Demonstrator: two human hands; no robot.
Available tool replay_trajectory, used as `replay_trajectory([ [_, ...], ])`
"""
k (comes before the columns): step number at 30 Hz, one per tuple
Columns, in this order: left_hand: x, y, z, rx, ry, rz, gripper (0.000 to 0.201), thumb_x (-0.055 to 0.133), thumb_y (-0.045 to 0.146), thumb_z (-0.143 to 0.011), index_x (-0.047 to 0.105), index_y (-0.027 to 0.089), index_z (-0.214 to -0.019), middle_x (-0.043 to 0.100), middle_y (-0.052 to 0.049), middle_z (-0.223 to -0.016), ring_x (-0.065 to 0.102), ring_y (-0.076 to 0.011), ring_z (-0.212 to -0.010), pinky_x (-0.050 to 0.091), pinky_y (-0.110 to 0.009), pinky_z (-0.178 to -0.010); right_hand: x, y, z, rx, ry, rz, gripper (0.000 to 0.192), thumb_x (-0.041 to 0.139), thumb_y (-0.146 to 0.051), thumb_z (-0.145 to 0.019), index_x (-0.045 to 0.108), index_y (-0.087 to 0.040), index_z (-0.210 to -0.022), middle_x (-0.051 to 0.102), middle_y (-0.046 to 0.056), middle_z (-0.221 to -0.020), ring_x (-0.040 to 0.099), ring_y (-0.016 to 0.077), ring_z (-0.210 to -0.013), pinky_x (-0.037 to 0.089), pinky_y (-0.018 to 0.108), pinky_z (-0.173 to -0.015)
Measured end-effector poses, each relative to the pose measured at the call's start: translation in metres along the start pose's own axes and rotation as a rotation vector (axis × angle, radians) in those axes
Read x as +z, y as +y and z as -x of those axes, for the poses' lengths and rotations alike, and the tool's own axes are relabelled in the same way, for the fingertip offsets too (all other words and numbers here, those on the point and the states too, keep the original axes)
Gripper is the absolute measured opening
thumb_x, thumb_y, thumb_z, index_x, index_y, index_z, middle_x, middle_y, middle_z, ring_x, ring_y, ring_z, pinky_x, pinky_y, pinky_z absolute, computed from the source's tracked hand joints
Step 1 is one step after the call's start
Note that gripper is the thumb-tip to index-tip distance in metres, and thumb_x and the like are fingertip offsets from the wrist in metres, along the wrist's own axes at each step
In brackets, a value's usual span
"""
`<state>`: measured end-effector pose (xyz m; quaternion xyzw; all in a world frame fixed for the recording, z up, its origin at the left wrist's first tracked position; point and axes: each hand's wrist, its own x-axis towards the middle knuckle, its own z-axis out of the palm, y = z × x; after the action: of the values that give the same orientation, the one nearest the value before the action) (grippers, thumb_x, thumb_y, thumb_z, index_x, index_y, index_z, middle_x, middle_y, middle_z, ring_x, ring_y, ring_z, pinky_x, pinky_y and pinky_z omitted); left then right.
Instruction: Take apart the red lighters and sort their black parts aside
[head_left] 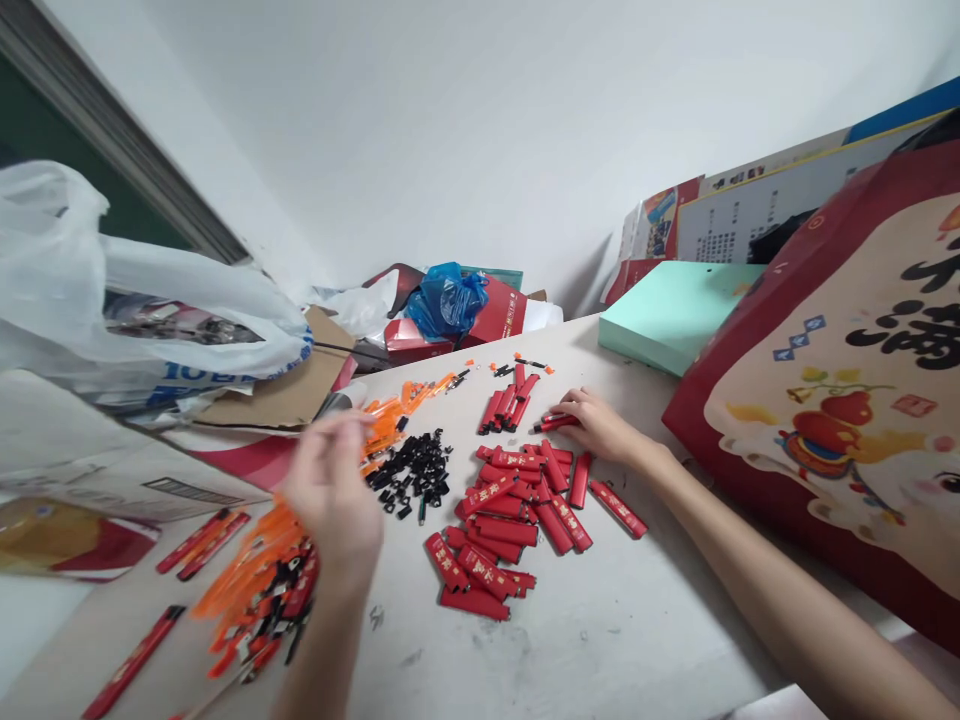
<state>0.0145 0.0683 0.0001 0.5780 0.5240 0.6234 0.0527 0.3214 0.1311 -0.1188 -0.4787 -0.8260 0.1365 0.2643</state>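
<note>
My left hand is raised over the table, blurred, with its fingers pinched near the orange plastic strips; what it holds I cannot make out. My right hand reaches across the table and closes on a red lighter-like stick beside a small row of red sticks. A heap of red printed sticks lies in the middle. Small black parts sit in a pile left of that heap. More orange strips mixed with red and black pieces lie below my left hand.
A white plastic bag and cardboard lie at the left. A big red printed bag and a mint-green box stand at the right. A blue bag sits on red boxes at the back. Loose red sticks lie at front left.
</note>
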Motion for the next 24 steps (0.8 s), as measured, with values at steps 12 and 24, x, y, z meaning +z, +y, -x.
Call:
replay_trajectory([
  [12, 0.020, -0.011, 0.062, 0.348, -0.387, -0.127, 0.010, 0.057, 0.012, -0.095, 0.062, 0.020, -0.090, 0.069, -0.003, -0.090, 0.064, -0.0191, -0.088, 0.043, -0.036, -0.085, -0.003, -0.022, -0.001, 0.039, 0.101, -0.120, 0.021, 0.060, -0.013, -0.094, 0.076, -0.020, -0.106, 0.069, 0.010, -0.103, 0.066, 0.0250, -0.091, 0.051, 0.036, -0.078],
  [24, 0.023, 0.010, 0.078, -0.133, -0.446, 0.302, 0.039, 0.066, 0.026, -0.093, 0.054, 0.025, -0.130, 0.063, -0.008, -0.123, 0.063, -0.0195, -0.106, 0.052, -0.032, -0.091, -0.025, -0.106, 0.018, 0.221, 0.036, -1.219, 0.023, 0.078, -0.037, -0.086, 0.067, -0.023, -0.101, 0.076, 0.007, -0.103, 0.075, 0.0229, -0.091, 0.060, 0.040, -0.084],
])
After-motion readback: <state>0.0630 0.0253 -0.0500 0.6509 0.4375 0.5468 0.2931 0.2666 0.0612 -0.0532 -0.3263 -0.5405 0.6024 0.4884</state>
